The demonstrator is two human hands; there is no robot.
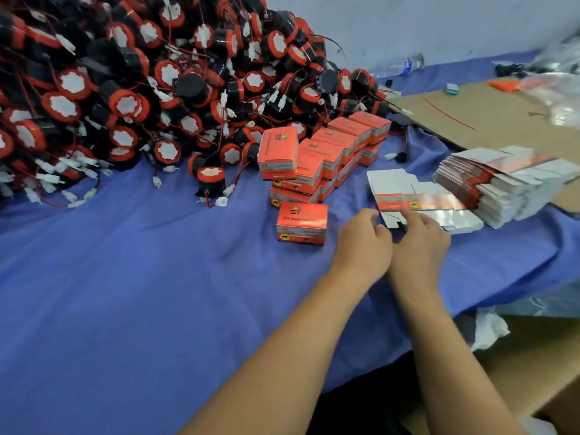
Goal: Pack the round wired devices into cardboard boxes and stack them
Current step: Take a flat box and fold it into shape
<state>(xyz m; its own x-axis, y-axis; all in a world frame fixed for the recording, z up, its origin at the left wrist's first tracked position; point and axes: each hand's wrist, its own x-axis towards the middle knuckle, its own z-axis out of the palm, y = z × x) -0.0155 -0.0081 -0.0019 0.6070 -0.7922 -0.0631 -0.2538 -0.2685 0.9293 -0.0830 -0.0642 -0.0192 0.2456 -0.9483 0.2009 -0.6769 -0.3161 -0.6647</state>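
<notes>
Both hands meet at a flat carton on the blue-covered desk.
The right hand curls its fingers over the carton's near edge. The left hand is bent beside a tab, and I cannot tell if it grips. The closed box reads "ST", its smaller print blurred. The round wired devices are heaped behind, cut off at left.

Blue cloth open front-left; device heap, stacked boxes block rear.
</notes>
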